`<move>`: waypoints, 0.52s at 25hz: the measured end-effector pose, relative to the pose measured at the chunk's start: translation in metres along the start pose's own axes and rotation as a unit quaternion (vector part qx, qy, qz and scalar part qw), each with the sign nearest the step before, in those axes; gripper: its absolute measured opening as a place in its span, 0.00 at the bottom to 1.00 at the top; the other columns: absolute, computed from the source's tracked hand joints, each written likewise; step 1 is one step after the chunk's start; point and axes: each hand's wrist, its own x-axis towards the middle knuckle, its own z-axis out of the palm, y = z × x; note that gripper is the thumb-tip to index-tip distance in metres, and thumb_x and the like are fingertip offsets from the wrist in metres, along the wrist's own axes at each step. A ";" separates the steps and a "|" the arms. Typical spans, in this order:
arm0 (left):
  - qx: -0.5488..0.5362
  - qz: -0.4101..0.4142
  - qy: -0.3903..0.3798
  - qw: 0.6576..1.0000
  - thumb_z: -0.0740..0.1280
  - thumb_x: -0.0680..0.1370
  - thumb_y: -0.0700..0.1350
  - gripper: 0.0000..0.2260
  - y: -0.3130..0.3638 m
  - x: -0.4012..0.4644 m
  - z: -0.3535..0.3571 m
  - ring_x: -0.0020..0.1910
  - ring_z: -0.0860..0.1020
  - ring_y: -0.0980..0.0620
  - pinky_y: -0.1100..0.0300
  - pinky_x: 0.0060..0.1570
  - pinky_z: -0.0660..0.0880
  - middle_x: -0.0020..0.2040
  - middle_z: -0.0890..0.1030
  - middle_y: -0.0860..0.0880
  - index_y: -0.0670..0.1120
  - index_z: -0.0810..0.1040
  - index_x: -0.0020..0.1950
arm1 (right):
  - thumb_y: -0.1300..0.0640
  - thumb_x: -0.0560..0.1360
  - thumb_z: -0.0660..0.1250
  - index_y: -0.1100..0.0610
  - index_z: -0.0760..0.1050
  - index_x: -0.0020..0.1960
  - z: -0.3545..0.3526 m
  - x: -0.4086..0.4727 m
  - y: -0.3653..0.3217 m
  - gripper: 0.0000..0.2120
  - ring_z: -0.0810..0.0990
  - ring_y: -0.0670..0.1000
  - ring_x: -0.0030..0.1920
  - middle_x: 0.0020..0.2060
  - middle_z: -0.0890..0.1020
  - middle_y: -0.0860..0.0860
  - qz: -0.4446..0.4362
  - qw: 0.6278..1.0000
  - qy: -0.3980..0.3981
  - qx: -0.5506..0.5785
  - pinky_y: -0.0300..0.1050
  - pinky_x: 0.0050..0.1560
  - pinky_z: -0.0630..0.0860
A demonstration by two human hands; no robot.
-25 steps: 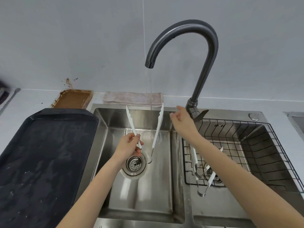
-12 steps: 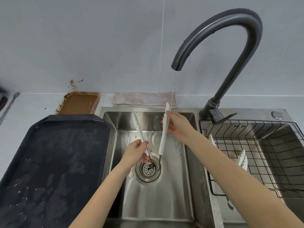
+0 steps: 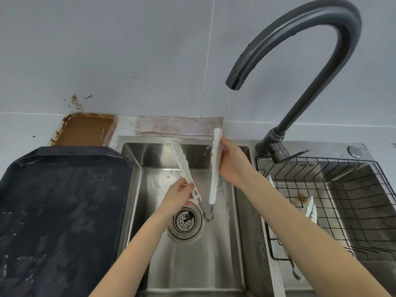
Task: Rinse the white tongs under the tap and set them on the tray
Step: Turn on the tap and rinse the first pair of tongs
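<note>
White tongs [image 3: 215, 168] stand spread in a V over the left sink basin [image 3: 192, 264], their metal hinge end down near the drain [image 3: 186, 220]. My left hand [image 3: 179, 195] grips the left arm of the tongs low down. My right hand [image 3: 231, 162] holds the right arm near its tip, right under the thin stream of water falling from the dark curved tap [image 3: 300, 50]. The black tray [image 3: 60, 211] lies wet on the counter to the left of the sink.
A black wire basket [image 3: 353, 200] sits in the right basin with more white tongs [image 3: 310, 209] in it. A folded cloth [image 3: 177, 127] lies behind the sink, beside a brown dish [image 3: 85, 129]. The tap lever [image 3: 293, 154] points right.
My right hand left the tap lever and took hold of the right tong arm, lifting it into the stream. The view moved closer and to the left.
</note>
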 end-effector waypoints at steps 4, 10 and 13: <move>-0.073 0.042 0.038 0.996 0.57 0.80 0.48 0.13 0.014 0.002 -0.004 0.49 0.79 0.50 0.63 0.48 0.75 0.56 0.80 0.46 0.42 0.73 0.58 | 0.55 0.79 0.55 0.53 0.76 0.45 -0.007 0.004 -0.005 0.12 0.67 0.43 0.21 0.19 0.70 0.44 -0.011 1.000 -0.018 -0.006 0.35 0.26 0.64; -0.110 0.103 0.096 0.984 0.61 0.78 0.49 0.16 0.026 -0.001 -0.013 0.45 0.79 0.52 0.67 0.36 0.77 0.44 0.81 0.52 0.43 0.72 0.63 | 0.53 0.80 0.54 0.57 0.73 0.61 0.003 0.013 0.002 0.15 0.72 0.45 0.32 0.36 0.76 0.49 -0.046 0.995 0.039 -0.085 0.38 0.37 0.69; -0.127 0.134 0.132 0.974 0.64 0.77 0.49 0.16 0.023 -0.005 -0.017 0.49 0.80 0.50 0.67 0.36 0.78 0.42 0.82 0.53 0.44 0.72 0.62 | 0.51 0.81 0.49 0.57 0.68 0.67 0.010 0.010 0.013 0.20 0.77 0.43 0.44 0.50 0.77 0.48 -0.164 0.970 0.047 -0.172 0.37 0.47 0.74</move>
